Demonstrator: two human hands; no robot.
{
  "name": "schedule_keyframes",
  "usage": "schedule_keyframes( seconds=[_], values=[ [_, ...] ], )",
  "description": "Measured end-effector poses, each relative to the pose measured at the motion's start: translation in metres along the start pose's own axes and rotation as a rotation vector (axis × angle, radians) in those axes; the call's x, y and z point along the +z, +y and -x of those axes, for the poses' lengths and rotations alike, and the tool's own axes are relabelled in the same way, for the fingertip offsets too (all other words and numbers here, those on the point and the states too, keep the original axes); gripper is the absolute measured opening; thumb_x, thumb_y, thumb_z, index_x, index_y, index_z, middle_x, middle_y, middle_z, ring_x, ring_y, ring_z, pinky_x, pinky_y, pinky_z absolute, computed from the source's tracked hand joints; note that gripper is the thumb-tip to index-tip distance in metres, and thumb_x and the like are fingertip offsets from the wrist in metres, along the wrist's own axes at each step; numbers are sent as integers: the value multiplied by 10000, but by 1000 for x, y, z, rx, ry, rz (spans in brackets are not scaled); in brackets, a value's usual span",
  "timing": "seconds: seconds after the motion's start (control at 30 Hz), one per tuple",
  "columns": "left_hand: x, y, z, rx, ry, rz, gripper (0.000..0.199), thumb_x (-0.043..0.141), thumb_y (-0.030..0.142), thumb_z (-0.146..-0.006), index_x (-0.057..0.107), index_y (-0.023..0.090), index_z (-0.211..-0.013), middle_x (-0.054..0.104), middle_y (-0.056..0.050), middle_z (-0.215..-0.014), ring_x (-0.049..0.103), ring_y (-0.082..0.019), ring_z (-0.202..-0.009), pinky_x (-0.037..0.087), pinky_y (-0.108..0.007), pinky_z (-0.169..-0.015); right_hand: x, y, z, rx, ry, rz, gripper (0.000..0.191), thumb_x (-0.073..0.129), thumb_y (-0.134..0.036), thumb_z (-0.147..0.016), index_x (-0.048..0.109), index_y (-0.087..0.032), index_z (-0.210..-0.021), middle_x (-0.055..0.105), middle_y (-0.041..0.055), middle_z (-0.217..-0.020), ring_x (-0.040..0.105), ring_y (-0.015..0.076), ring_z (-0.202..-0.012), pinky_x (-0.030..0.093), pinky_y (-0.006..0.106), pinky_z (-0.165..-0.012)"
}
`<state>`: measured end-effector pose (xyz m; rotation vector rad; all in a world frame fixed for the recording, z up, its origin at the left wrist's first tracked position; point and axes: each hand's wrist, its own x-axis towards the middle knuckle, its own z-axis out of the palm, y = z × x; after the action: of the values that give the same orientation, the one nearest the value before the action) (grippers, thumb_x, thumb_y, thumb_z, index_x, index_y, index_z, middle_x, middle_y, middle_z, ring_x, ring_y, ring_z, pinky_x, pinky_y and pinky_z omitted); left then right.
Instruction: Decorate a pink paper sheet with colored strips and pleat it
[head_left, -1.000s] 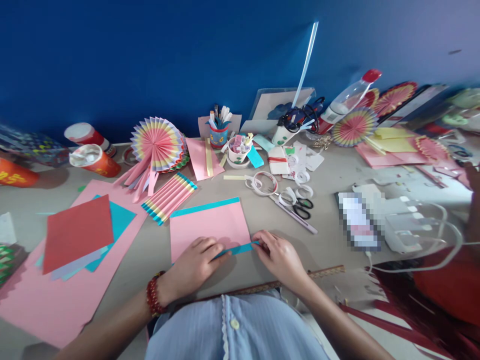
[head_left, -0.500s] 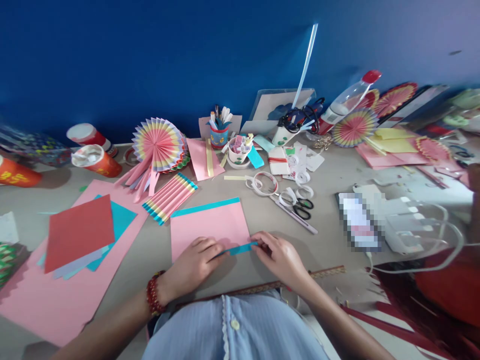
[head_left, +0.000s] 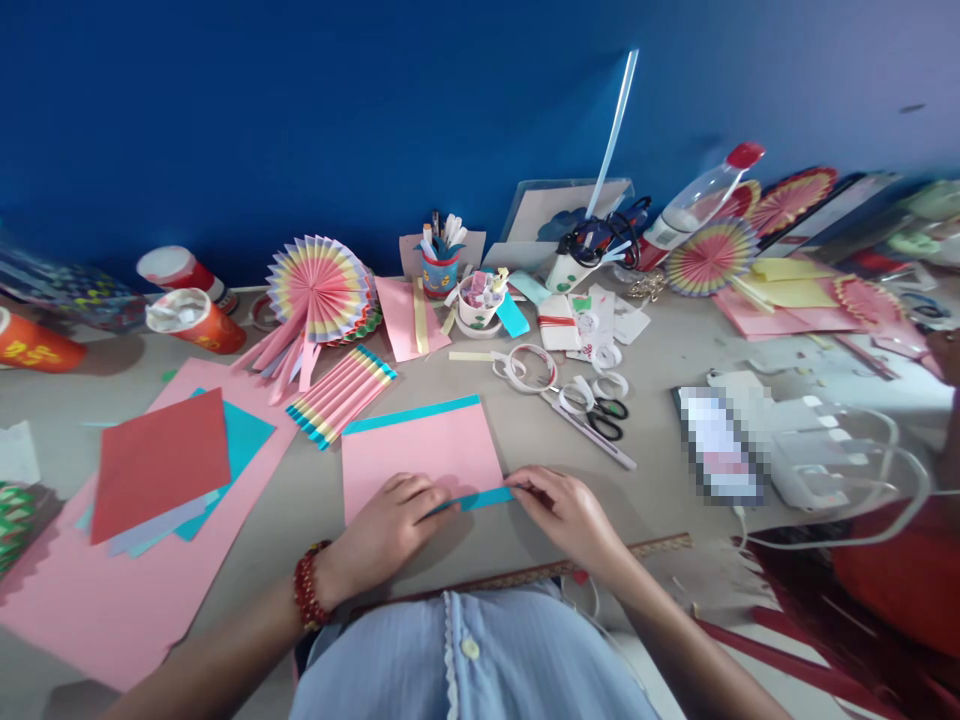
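In front of me on the table lies a pink sheet of paper (head_left: pixel 424 445) with a blue strip along its far edge and another blue strip (head_left: pixel 484 498) along its near edge. My left hand (head_left: pixel 401 520) rests on the near left part of the sheet, its fingers stretched out flat over the blue strip. At the near right corner my right hand (head_left: pixel 559 510) pinches the end of that strip between thumb and fingers. Just beyond the sheet's left corner is a pleated pink paper piece (head_left: pixel 341 397) with yellow and blue bands.
Coloured sheets (head_left: pixel 165 465) lie on large pink paper at left. Paper fans (head_left: pixel 319 290) stand by the wall. Tape rolls (head_left: pixel 531 368), scissors (head_left: pixel 604 420) and a pen (head_left: pixel 592 435) lie beyond my right hand. A phone (head_left: pixel 718 445) and a white power strip (head_left: pixel 810 450) are at right.
My right hand has shifted slightly right along the strip to the sheet's corner. My left hand and the sheet stay nearly where they were.
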<state>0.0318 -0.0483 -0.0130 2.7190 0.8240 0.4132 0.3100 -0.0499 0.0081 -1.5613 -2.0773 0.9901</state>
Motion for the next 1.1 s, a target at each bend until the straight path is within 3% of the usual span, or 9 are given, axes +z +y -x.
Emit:
schedule_keyframes(
  seconds=[0.4,0.5,0.63,0.73,0.83,0.93,1.03,1.1],
  values=[
    [4,0,0,-64,-2,46,326,507,174,-993,567,243,-1306,610,-45,-1292,524,-206,-1120,422,-360,-980,-1,4,0,3,-16,-60,175,503,-248,-949,669,-239,-1004,708,2,-865,649,161,-752,428,243,-662],
    [4,-1,0,-80,-38,70,415,482,113,-974,507,227,-1372,587,-64,-1315,519,-208,-1152,418,-370,-1003,-2,3,0,-3,-12,-42,180,508,-246,-943,653,-237,-1050,699,4,-855,646,160,-741,434,242,-662],
    [-10,0,-8,-115,-117,122,508,430,125,-982,376,246,-1472,528,-69,-1401,517,-207,-1191,424,-368,-1015,-3,2,0,-41,-3,25,192,499,-233,-943,627,-239,-1086,676,2,-819,625,158,-695,431,245,-643],
    [-26,0,-23,-76,-174,130,510,432,116,-966,384,233,-1460,508,-75,-1425,529,-215,-1201,438,-367,-998,0,2,1,-72,18,74,181,502,-212,-940,602,-235,-1089,662,-1,-791,621,163,-682,435,251,-646],
    [-36,-5,-46,-3,-215,114,419,437,64,-936,494,178,-1335,599,-82,-1272,589,-198,-1108,466,-327,-906,4,2,1,-102,25,102,167,500,-206,-950,582,-234,-1093,682,9,-843,639,169,-709,448,257,-664],
    [-30,-14,-71,65,-237,35,195,434,188,-1004,620,184,-1059,644,-54,-975,631,-191,-901,456,-301,-736,7,1,2,-145,46,144,174,501,-176,-940,568,-218,-1096,689,21,-857,647,178,-715,451,263,-653],
    [-13,-23,-88,70,-177,14,369,373,403,-1043,628,163,-928,636,-50,-868,625,-180,-811,419,-290,-679,8,0,4,-198,88,200,206,486,-127,-919,563,-201,-1094,695,40,-877,648,189,-720,458,274,-643],
    [-2,-28,-91,93,-140,20,384,376,444,-1036,633,169,-957,634,-42,-857,613,-170,-780,399,-284,-667,10,1,7,-242,116,224,223,470,-113,-922,563,-202,-1104,701,49,-904,653,197,-750,470,284,-665]
  ],
)
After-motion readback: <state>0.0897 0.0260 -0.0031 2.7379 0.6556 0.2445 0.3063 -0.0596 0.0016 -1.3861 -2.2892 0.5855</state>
